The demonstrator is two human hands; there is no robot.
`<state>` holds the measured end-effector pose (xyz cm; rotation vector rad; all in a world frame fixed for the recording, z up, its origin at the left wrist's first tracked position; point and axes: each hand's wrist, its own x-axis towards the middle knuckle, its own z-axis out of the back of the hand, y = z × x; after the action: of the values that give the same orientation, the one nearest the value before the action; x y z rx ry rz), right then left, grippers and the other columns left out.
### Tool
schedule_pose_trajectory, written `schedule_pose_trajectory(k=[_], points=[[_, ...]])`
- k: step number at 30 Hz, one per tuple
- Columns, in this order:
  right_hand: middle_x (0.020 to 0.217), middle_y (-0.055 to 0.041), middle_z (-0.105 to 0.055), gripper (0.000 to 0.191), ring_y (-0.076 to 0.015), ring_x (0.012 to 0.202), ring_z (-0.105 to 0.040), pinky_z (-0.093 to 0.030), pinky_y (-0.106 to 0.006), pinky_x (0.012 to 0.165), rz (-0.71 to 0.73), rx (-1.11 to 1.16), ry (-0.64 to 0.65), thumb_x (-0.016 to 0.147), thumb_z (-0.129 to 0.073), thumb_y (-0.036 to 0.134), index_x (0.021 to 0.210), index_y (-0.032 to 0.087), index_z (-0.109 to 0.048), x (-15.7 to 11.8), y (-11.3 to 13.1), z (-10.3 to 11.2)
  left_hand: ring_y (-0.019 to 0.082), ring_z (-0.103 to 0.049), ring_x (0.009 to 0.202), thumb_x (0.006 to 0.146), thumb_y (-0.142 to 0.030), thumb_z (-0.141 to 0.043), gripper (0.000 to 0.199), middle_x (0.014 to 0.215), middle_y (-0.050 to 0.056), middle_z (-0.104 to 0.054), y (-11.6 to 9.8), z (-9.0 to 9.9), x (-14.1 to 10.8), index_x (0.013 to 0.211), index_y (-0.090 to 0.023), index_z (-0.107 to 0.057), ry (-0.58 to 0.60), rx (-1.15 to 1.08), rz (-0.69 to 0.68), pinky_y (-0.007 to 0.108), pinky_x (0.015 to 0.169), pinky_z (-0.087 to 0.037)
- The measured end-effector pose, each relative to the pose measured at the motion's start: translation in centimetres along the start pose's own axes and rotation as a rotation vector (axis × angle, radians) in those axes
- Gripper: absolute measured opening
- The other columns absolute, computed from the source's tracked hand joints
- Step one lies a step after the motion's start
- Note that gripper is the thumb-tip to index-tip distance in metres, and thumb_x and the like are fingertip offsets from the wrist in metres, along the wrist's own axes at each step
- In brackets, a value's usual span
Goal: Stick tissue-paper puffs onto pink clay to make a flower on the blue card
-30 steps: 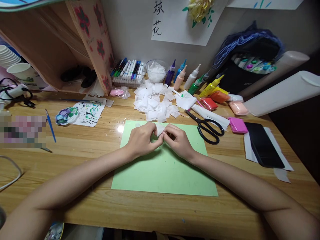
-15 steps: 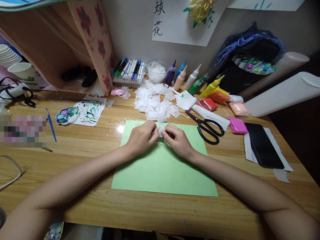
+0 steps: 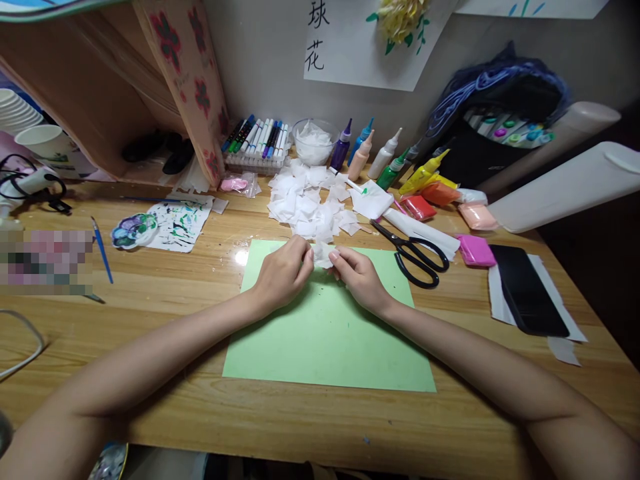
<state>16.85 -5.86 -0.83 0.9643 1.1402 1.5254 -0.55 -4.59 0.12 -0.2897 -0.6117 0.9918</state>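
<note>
A small piece of white tissue paper (image 3: 323, 255) is pinched between my two hands, above the top part of a green sheet of paper (image 3: 320, 347). My left hand (image 3: 283, 272) grips its left side with thumb and bent fingers. On the other side my right hand (image 3: 359, 277) holds it between thumb and forefinger. Just beyond my fingers lies a loose pile of white tissue squares (image 3: 303, 203). The green sheet is flat on the wooden table (image 3: 175, 413), and my hands cover part of its upper edge.
Black-handled scissors (image 3: 415, 252) lie to the right, overlapping the sheet's corner. Behind stand paint bottles (image 3: 361, 157), a marker rack (image 3: 257, 143) and a clear bowl (image 3: 314, 152) of tissue. A phone (image 3: 527, 290) rests at right; a paint-stained paper (image 3: 183, 223) lies left.
My hands have drawn slightly apart, and more of the tissue piece shows between them. Its right corner now lies at my right thumb and forefinger. The other things have stayed put.
</note>
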Motion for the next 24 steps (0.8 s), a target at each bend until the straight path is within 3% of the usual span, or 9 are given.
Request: schedule_pose_trajectory(k=[6, 15, 20, 22, 24], points=[[0.064, 0.0019, -0.051, 0.031, -0.0094, 0.054, -0.04, -0.03, -0.023, 0.049, -0.028, 0.126, -0.035, 0.091, -0.046, 0.04, 0.072, 0.017, -0.052, 0.1, -0.2, 0.0, 0.014, -0.045, 0.064, 0.095, -0.028, -0.029, 0.021, 0.07, 0.0, -0.049, 0.1, 0.1, 0.1, 0.079, -0.02, -0.039, -0.011, -0.083, 0.11, 0.027, 0.06, -0.033], [0.06, 0.0029, -0.045, 0.033, -0.0095, 0.053, -0.039, -0.029, -0.024, 0.05, -0.035, 0.119, -0.138, 0.091, -0.045, 0.04, 0.066, 0.018, -0.048, 0.1, 0.0, 0.1, 0.013, -0.043, 0.062, 0.093, -0.028, -0.033, 0.023, 0.068, -0.001, -0.046, 0.7, 0.1, 0.4, 0.071, -0.02, -0.035, -0.121, -0.2, 0.232, 0.026, 0.058, -0.03], [0.06, 0.0036, -0.042, 0.034, -0.01, 0.055, -0.037, -0.029, -0.025, 0.053, -0.013, 0.018, -0.158, 0.09, -0.048, 0.04, 0.064, 0.018, -0.046, 1.0, -0.3, 0.8, 0.012, -0.039, 0.059, 0.092, -0.03, -0.036, 0.029, 0.062, -0.002, -0.041, 2.3, 1.6, 1.1, 0.064, -0.02, -0.034, -0.215, -0.259, 0.242, 0.026, 0.057, -0.028], [0.06, 0.004, -0.039, 0.035, -0.0105, 0.057, -0.037, -0.03, -0.025, 0.055, 0.019, -0.07, -0.188, 0.088, -0.05, 0.04, 0.062, 0.018, -0.044, 2.0, -0.8, 1.4, 0.013, -0.041, 0.06, 0.092, -0.032, -0.036, 0.031, 0.061, -0.002, -0.041, 3.5, 2.7, 1.5, 0.063, -0.019, -0.036, -0.117, -0.295, 0.17, 0.026, 0.057, -0.03], [0.063, 0.0037, -0.04, 0.029, -0.0111, 0.06, -0.039, -0.032, -0.025, 0.058, 0.036, -0.135, -0.257, 0.086, -0.052, 0.04, 0.068, 0.018, -0.047, 3.0, -1.4, 2.2, 0.014, -0.046, 0.066, 0.091, -0.032, -0.038, 0.03, 0.067, 0.0, -0.048, 4.8, 3.7, 1.9, 0.064, -0.018, -0.044, 0.116, -0.275, 0.004, 0.027, 0.062, -0.035]])
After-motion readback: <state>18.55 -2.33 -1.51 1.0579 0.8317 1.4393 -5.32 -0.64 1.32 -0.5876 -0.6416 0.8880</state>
